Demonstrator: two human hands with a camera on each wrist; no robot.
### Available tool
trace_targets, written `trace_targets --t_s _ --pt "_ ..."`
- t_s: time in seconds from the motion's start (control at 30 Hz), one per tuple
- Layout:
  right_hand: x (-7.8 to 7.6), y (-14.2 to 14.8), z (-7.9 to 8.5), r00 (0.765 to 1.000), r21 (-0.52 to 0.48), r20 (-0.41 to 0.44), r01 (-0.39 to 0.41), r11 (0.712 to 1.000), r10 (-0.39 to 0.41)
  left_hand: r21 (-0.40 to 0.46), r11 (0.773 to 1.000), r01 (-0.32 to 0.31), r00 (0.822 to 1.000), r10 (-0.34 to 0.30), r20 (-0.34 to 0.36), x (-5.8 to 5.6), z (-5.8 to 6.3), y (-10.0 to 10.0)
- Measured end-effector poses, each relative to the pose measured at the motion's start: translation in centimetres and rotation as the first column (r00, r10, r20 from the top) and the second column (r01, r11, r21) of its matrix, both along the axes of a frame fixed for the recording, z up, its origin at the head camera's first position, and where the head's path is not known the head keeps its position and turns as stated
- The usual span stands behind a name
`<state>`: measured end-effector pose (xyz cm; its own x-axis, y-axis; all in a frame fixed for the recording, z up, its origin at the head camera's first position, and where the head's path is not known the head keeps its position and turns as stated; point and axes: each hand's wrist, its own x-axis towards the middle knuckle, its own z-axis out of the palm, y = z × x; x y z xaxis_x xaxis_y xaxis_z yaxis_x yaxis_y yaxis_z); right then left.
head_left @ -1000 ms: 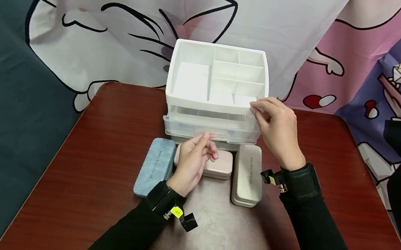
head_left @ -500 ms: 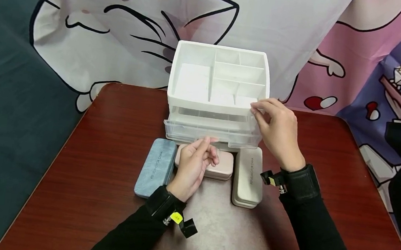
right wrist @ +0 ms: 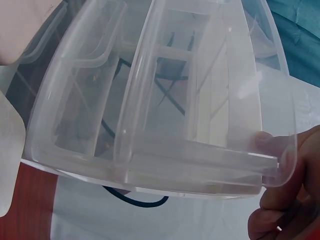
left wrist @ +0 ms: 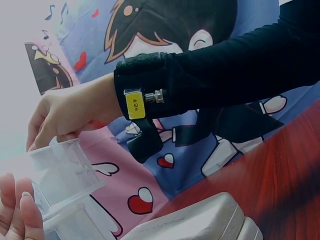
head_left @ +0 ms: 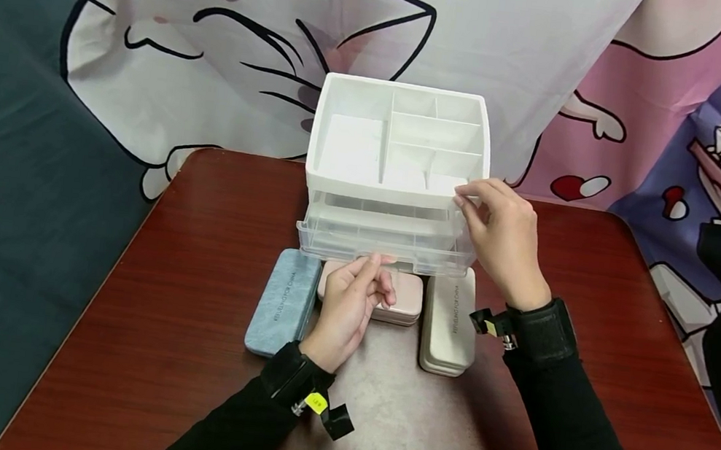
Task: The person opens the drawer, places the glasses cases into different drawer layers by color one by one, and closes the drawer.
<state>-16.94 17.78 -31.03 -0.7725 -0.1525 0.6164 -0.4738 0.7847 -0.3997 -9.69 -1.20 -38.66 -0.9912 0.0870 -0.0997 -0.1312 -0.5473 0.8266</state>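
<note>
A white desktop organizer (head_left: 344, 188) with a divided top tray stands at the back of the table. Below its top, a clear drawer (head_left: 374, 250) juts out towards me. My left hand (head_left: 348, 304) holds the drawer's front edge near the middle, index finger along it and the other fingers bent. My right hand (head_left: 503, 233) pinches the organizer's upper right front corner between thumb and fingers. In the right wrist view, that hand (right wrist: 285, 185) shows at the corner beside the clear plastic (right wrist: 165, 100). Left fingertips (left wrist: 31, 215) appear by the drawer in the left wrist view.
In front of the organizer lie a blue case (head_left: 284, 303), a pink case (head_left: 407, 299) partly behind my left hand, and a cream case (head_left: 449, 326) with lettering. They rest on a reddish-brown table (head_left: 182, 294). A cartoon-printed cloth (head_left: 519, 36) hangs behind.
The clear drawer has slid out towards me with my left hand, its front now overhanging the near cases' far ends. My right hand stays at the organizer's corner.
</note>
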Motion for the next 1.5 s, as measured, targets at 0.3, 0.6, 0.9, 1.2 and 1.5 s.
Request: trace_targets --t_s 0.3,0.6,0.9,1.2,1.5 --pt "-0.07 0.06 0.02 1.000 -0.001 -0.013 0.000 1.000 0.000 0.000 1.000 0.005 1.000 -0.005 -0.010 0.19 -0.15 -0.01" --pt "-0.09 0.00 -0.02 1.000 0.015 -0.004 -0.005 1.000 0.005 0.000 1.000 0.007 1.000 -0.007 -0.008 0.42 -0.12 -0.03" --pt "0.01 0.16 0.20 1.000 0.034 0.010 -0.001 0.999 0.001 0.005 1.000 0.004 1.000 -0.004 0.007 0.58 -0.09 0.01" --pt "-0.04 0.32 0.33 1.000 0.032 0.027 -0.004 0.999 0.003 0.005 1.000 0.000 1.000 0.000 0.017 0.83 0.03 -0.02" --pt "-0.22 0.93 0.53 0.994 -0.042 0.067 -0.085 0.995 0.088 0.011 1.000 -0.007 1.000 0.006 0.027 0.97 -0.02 0.04"
